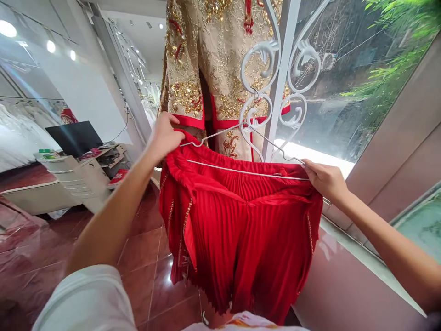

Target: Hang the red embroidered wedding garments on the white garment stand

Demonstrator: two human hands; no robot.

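A red pleated skirt [223, 234] with beaded trim hangs in front of me, its waistband spread around a thin wire hanger [237, 170]. The hanger's hook sits on a white scrolled metal stand [257, 103]. My left hand [167, 135] is closed on the skirt's waistband near the hanger's left shoulder. At the right end, my right hand [325, 179] pinches the waistband and the hanger's corner. Behind the skirt hangs a gold embroidered jacket [223, 69] with red cuffs and hem, close to my left hand.
To the left stand a drawer cabinet [74, 177] and a dark monitor [74, 138], with white gowns [20, 133] behind. A large window [330, 105] is on the right, above a low ledge [344, 276]. Dark red tiles [144, 262] cover the floor.
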